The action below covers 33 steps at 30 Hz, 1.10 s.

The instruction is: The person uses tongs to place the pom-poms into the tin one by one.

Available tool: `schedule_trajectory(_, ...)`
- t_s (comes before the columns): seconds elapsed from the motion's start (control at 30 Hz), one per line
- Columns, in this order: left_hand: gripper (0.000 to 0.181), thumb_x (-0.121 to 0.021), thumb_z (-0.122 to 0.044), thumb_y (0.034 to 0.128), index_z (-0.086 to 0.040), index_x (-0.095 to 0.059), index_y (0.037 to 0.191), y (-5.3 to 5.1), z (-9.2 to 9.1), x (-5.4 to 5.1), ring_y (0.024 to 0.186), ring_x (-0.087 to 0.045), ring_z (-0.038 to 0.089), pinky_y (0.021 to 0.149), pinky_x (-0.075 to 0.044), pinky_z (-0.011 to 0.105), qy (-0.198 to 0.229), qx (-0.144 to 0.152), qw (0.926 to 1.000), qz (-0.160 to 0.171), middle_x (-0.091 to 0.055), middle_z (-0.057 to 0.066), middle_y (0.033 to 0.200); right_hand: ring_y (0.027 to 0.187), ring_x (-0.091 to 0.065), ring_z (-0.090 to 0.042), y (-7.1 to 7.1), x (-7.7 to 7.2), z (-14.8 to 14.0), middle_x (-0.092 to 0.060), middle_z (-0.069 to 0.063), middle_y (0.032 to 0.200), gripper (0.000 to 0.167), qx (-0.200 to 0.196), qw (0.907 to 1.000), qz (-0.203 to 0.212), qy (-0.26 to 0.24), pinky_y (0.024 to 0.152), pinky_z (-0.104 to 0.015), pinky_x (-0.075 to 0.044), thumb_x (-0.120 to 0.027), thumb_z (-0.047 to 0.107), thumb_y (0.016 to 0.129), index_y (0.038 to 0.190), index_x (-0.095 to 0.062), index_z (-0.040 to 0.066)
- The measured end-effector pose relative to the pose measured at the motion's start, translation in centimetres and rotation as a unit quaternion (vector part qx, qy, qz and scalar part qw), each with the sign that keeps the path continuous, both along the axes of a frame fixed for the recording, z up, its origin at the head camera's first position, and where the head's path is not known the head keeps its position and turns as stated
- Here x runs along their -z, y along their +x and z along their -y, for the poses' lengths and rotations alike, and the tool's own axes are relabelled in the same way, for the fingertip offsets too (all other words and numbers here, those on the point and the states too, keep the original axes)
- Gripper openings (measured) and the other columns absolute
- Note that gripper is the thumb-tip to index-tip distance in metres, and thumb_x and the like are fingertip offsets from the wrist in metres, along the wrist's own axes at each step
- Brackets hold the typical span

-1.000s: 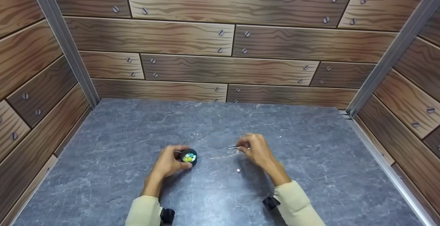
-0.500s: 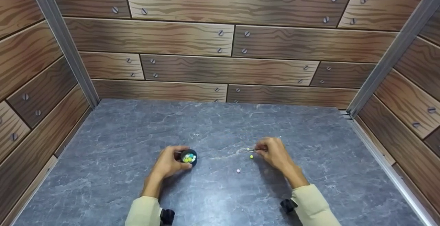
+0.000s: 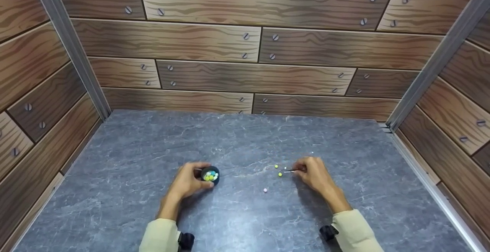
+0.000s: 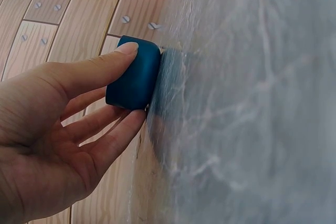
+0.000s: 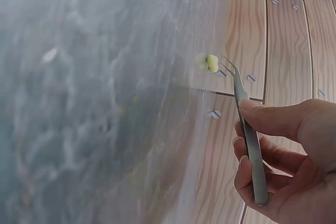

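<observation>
In the head view my left hand (image 3: 187, 181) holds a small dark round cup (image 3: 205, 169) between thumb and fingers. Several yellow, white and teal beads (image 3: 210, 176) lie inside it. From the left wrist view the cup (image 4: 135, 74) looks teal and stands on the table. My right hand (image 3: 314, 174) pinches steel tweezers (image 5: 251, 145), whose fine tips are slightly apart with nothing between them. Left of the tips lie two yellow-green beads (image 3: 280, 174) and a small white bead (image 3: 285, 168). A pink bead (image 3: 265, 190) rests closer to me.
The grey marbled table (image 3: 153, 137) is bounded by wood-patterned panels (image 3: 252, 45) at the back and sides. Metal posts (image 3: 76, 53) stand at the back corners. A tiny pale speck (image 3: 312, 152) lies beyond my right hand.
My right hand has moved right and slightly nearer with the tweezers, leaving the yellow-green beads in sight. My left hand and the cup have stayed in place.
</observation>
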<state>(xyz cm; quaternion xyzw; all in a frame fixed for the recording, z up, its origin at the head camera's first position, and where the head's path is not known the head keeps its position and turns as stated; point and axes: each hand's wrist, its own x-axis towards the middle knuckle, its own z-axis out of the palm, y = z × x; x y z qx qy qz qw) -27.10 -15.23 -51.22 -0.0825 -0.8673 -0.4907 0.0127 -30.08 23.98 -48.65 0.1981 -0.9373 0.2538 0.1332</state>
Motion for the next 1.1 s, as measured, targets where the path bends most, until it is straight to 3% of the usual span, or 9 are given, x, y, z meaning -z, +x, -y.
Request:
schedule_trajectory(0.5,0.056,-0.091,-0.003,0.0739,0.001,-0.071,0.127,0.1,0.0,-0.1,0.106,-0.073,0.034,0.094,-0.057,0.05,-0.012,-0.002,0.9999,0.002,-0.075,0.021,0.118,0.065,-0.05,-0.009,0.2,0.0,-0.2,-0.07,-0.001,0.068,0.01,0.001,0.9999,0.01,0.006,0.059,-0.023,-0.04,-0.082,-0.004,0.076,0.078,-0.078,0.005)
schedule_trajectory(0.77,0.056,-0.091,-0.003,0.0737,-0.002,-0.072,0.126,0.0,0.0,-0.1,0.107,-0.073,0.033,0.095,-0.057,0.05,-0.009,-0.011,0.9999,0.007,-0.075,0.019,0.12,0.066,-0.052,-0.009,0.2,-0.3,0.6,-0.073,-0.001,0.071,0.012,0.018,0.9997,0.013,0.001,0.06,-0.024,-0.042,-0.08,-0.005,0.078,0.079,-0.08,0.006)
schedule_trajectory(1.1,0.056,-0.092,-0.003,0.0719,-0.002,-0.073,0.125,0.0,-0.1,-0.1,0.107,-0.073,0.034,0.097,-0.056,0.05,-0.011,-0.01,0.9999,0.003,-0.075,0.019,0.12,0.068,-0.059,-0.008,0.0,-0.3,1.8,-0.076,-0.005,0.075,0.009,-0.001,0.9998,0.002,-0.02,0.062,-0.024,-0.05,-0.08,-0.004,0.079,0.08,-0.08,0.005)
